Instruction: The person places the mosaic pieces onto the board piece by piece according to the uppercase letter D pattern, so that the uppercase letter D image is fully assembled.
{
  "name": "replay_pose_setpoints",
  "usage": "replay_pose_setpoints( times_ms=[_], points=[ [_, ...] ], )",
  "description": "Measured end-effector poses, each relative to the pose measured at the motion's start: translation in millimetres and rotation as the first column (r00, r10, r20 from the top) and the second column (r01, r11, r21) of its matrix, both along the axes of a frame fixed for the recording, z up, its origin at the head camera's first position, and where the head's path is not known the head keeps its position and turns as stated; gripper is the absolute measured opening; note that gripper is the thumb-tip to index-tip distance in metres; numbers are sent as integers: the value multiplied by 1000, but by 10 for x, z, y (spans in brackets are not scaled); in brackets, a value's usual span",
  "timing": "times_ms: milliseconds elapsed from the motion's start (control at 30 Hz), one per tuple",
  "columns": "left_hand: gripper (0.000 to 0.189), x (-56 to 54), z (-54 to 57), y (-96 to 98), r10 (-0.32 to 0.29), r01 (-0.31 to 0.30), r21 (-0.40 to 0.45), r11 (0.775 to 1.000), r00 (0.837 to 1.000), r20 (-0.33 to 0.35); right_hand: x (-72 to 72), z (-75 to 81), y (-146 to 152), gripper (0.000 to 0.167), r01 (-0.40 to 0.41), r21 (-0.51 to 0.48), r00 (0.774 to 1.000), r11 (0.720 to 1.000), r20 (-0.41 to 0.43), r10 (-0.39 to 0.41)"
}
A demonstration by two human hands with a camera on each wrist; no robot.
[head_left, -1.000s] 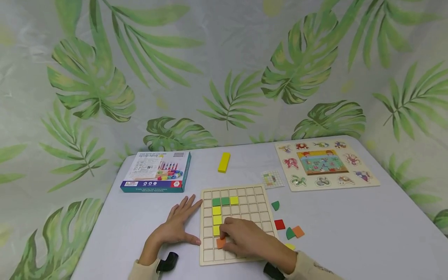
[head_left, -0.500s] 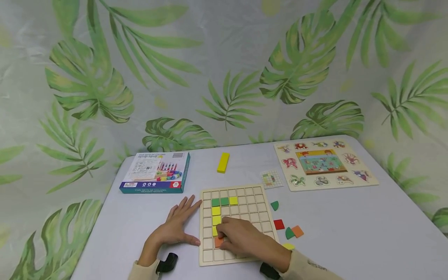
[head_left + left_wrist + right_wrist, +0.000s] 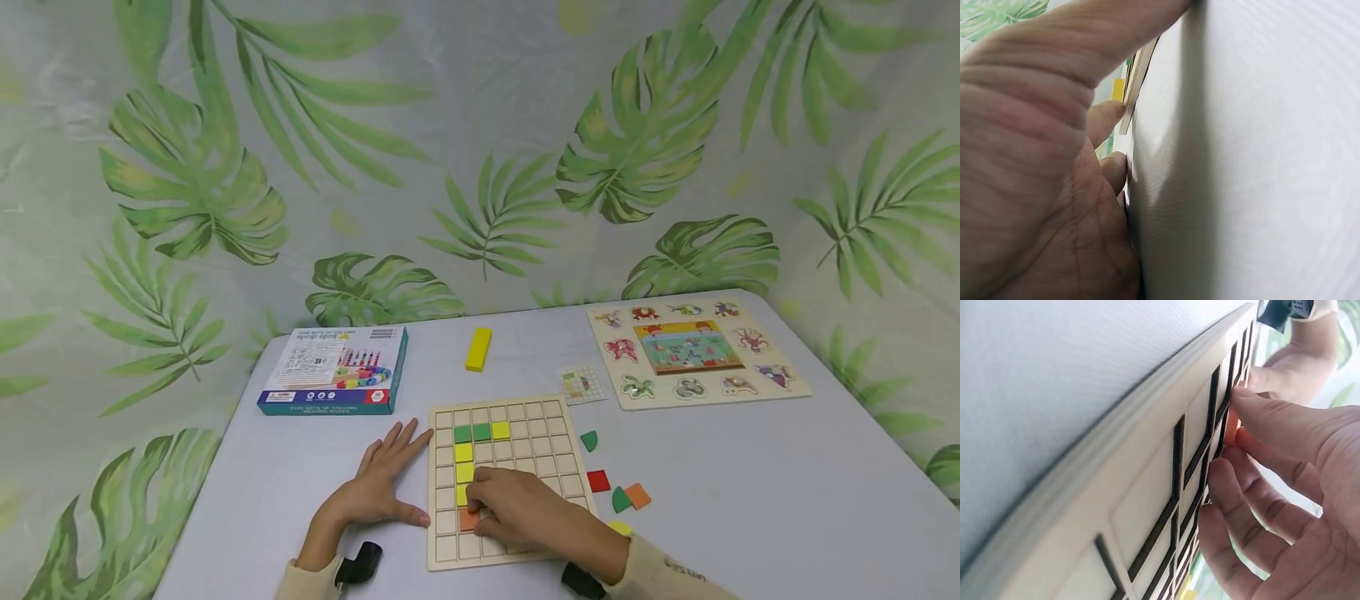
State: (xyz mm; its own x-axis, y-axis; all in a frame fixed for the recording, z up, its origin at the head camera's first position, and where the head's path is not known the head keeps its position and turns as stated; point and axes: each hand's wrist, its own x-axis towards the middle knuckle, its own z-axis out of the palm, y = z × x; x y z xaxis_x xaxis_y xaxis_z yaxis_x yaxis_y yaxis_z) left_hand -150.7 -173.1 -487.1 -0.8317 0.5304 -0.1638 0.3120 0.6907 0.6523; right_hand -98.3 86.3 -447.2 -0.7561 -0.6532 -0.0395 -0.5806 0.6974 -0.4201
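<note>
A wooden grid board (image 3: pixel 525 408) lies on the table. Green tiles (image 3: pixel 472 432) and a yellow tile (image 3: pixel 500 430) fill part of an upper row, with yellow tiles (image 3: pixel 464 472) in a column below. My right hand (image 3: pixel 525 507) is over the lower part of the board, thumb and index finger pinching an orange square tile (image 3: pixel 468 520) at a cell under the yellow column. Its other fingers rest against the grid in the right wrist view. My left hand (image 3: pixel 381 487) lies spread beside the board, thumb and index fingertip at its left edge.
Right of the board lie loose pieces: a red square (image 3: pixel 598 482), green quarter-rounds (image 3: pixel 590 441), an orange square (image 3: pixel 637 496) and a partly hidden yellow piece (image 3: pixel 620 528). Farther back are a pattern card (image 3: pixel 582 385), a yellow block (image 3: pixel 478 349), a toy box (image 3: pixel 333 369) and a sea-animal puzzle (image 3: pixel 693 350).
The orange tile, tilted a second ago, now sits straighter in line with its cell. My right hand has shifted slightly left with it. My left hand has stayed at the board's edge.
</note>
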Motion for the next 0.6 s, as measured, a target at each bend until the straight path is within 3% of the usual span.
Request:
replay_pose_setpoints(
  times_ms=[300, 600],
  points=[
    [121, 3, 17, 5, -4, 4, -5, 1000, 1000, -3, -10, -4, 4, 14, -19, 33, 999, 999, -37, 20],
    [120, 7, 23, 2, -2, 2, -1, 1000, 1000, -2, 2, 1, -33, 14, 12, 56, 1000, 998, -17, -11]
  ],
)
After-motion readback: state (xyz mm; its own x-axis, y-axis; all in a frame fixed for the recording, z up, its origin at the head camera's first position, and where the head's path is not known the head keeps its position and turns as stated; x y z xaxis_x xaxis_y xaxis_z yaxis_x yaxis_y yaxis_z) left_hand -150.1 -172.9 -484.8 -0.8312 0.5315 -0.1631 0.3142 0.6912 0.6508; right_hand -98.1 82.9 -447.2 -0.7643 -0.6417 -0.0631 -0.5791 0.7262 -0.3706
